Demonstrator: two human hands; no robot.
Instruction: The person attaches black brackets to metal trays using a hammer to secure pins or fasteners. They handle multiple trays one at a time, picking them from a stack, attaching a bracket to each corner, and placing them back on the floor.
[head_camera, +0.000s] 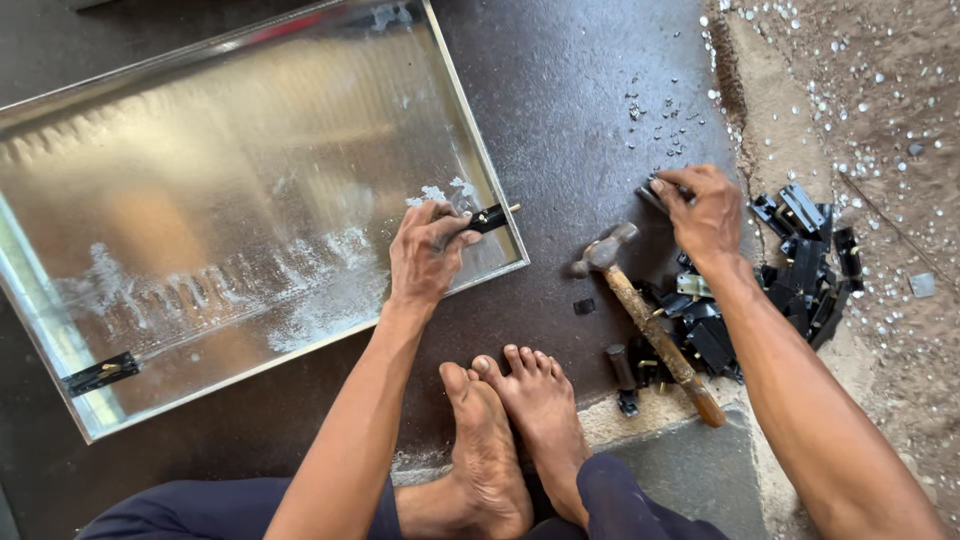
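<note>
While I sit low on the floor, my two bare feet (510, 440) are pressed together nearest me, toes pointing toward a dark work surface (590, 110). Just beyond them to my right, a hammer (648, 325) with a wooden handle lies slanted, its metal head up near my right hand and its handle end toward me; neither hand touches it. Beside and under the handle is a heap of black hinges (790, 280), piled loosely at the edge of the dark surface where the sandy ground (860, 100) begins. My right hand (705, 212) rests at the top of that heap, fingers closed around a small dark metal piece (655, 193). My left hand (428, 252) is well apart from it, lying on the near right edge of a large shiny metal sheet tray (230, 190), its fingers clamped on a black hinge (490, 217) that sits against the tray's rim. Another black hinge (100, 374) is on the tray's near left edge. Farther out, small pale bits (850, 60) are scattered over the sandy ground.
</note>
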